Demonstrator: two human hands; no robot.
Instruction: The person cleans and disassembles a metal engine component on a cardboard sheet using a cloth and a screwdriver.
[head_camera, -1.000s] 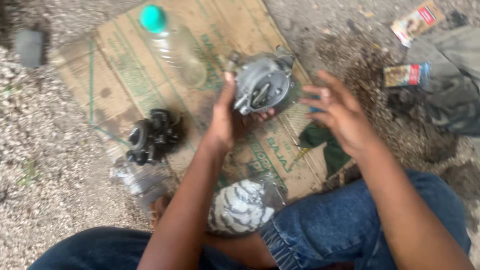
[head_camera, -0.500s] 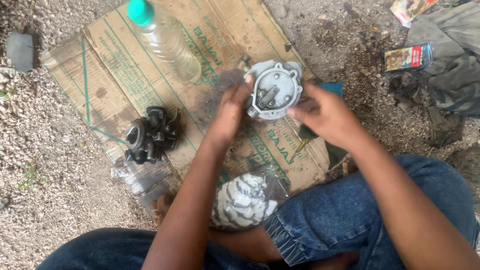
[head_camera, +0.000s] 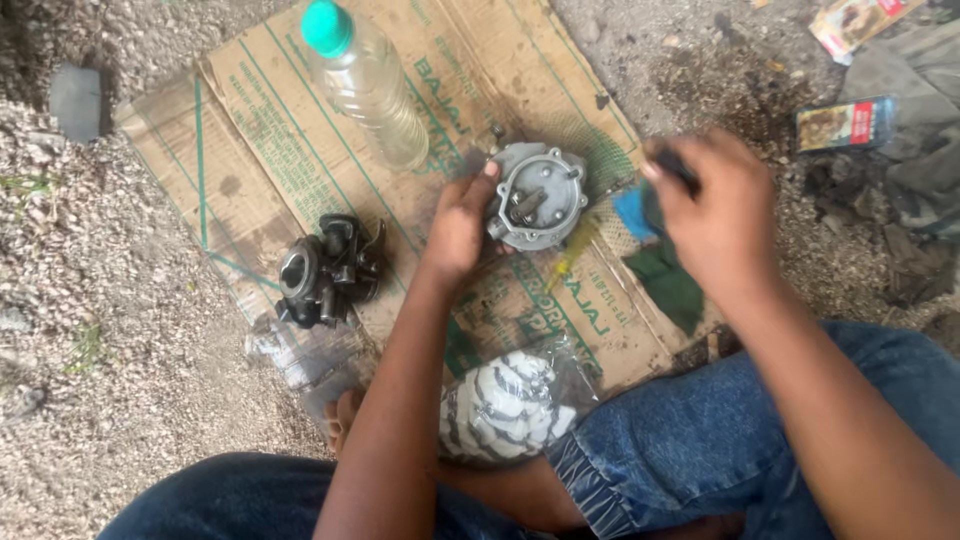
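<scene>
In the head view the left hand (head_camera: 458, 225) grips the round grey metal carburettor cover (head_camera: 538, 196) at centre frame, fingers curled on its left edge, inner face up; the right hand (head_camera: 715, 215), right of centre, is closed around a small dark object I cannot identify. The black carburettor body (head_camera: 327, 270) lies apart at left on the flattened brown cardboard sheet (head_camera: 250, 130), so disassembly looks done and refitting remains. Bare cardboard lies between the parts, though the clear plastic bottle with a green cap (head_camera: 365, 85) crowds the upper edge.

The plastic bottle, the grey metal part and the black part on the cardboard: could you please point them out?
Plastic bottle (head_camera: 372, 95), head view, clear body.
Grey metal part (head_camera: 540, 195), head view, round face.
Black part (head_camera: 325, 270), head view, its middle.
</scene>
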